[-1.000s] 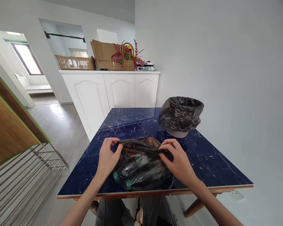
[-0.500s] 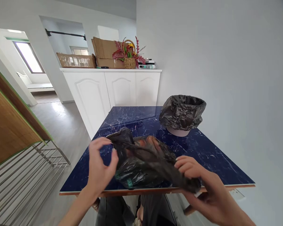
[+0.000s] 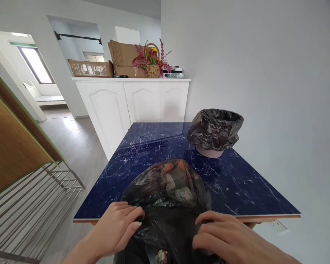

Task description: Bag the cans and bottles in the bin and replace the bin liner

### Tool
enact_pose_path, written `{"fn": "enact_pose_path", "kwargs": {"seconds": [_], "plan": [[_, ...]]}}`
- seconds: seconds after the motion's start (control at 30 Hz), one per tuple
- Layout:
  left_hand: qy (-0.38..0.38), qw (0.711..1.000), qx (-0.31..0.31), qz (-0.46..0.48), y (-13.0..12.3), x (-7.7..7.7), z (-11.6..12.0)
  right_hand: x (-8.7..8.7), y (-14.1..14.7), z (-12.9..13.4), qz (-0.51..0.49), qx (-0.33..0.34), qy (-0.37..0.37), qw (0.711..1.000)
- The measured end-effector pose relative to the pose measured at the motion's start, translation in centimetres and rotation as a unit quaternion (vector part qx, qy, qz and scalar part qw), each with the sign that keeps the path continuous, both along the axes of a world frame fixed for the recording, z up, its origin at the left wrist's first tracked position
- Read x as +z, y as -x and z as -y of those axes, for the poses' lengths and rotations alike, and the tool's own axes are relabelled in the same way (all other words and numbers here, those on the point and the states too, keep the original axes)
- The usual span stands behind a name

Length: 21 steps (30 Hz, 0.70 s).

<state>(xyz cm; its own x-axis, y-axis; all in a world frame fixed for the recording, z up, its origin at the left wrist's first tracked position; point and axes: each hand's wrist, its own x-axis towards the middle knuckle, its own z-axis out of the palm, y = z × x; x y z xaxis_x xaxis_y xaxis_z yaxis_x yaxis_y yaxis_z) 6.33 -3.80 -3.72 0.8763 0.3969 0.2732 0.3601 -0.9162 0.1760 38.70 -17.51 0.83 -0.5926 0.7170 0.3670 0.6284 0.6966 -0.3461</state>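
A thin black plastic garbage bag (image 3: 165,183), filled with crumpled items that show faintly through it, lies at the near edge of the blue marbled table (image 3: 143,143). Its loose mouth end hangs over the edge toward me. At the left of the bag, my left hand (image 3: 121,225) is closed, thumb against curled fingers, gripping the plastic. My right hand (image 3: 220,234) has its fingers curled on the bag's right side, also gripping the film; some fingertips are hidden by the plastic.
A small bin (image 3: 210,151) lined with another black bag stands on the table's right side, by the wall. Beyond the table is a white cabinet (image 3: 145,102) carrying cardboard boxes (image 3: 92,69) and a flower basket (image 3: 153,70). A metal rack (image 3: 44,205) stands to the left.
Both hands have drawn the bag's loose end down over the near table edge. My left hand has closed on the plastic; the bag's filled part now lies rounded ahead of the hands.
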Motion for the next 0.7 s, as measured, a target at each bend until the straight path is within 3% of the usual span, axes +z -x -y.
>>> {"fn": "enact_pose_path", "kwargs": {"seconds": [0.1, 0.2, 0.37, 0.5, 0.7], "plan": [[0.006, 0.993, 0.101, -0.061, 0.4, -0.7, -0.2, -0.8, 2.0, -1.8, 0.023, -0.009, 0.006, 1.000], [-0.007, 0.974, 0.195, -0.113, 0.6, -1.5, -0.6, -1.8, 4.2, -4.2, 0.125, -0.012, -0.022, 0.992], [-0.007, 0.947, 0.292, -0.136, 2.1, -2.6, -1.6, -3.8, 6.0, -7.4, 0.227, -0.062, -0.068, 0.969], [0.031, 0.945, 0.301, -0.121, 2.6, -2.8, -2.2, -5.3, 5.8, -8.1, 0.234, -0.120, -0.052, 0.963], [0.048, 0.961, 0.262, -0.068, 0.4, -3.0, -4.3, -6.7, 5.0, -9.8, 0.218, -0.160, -0.054, 0.961]]}}
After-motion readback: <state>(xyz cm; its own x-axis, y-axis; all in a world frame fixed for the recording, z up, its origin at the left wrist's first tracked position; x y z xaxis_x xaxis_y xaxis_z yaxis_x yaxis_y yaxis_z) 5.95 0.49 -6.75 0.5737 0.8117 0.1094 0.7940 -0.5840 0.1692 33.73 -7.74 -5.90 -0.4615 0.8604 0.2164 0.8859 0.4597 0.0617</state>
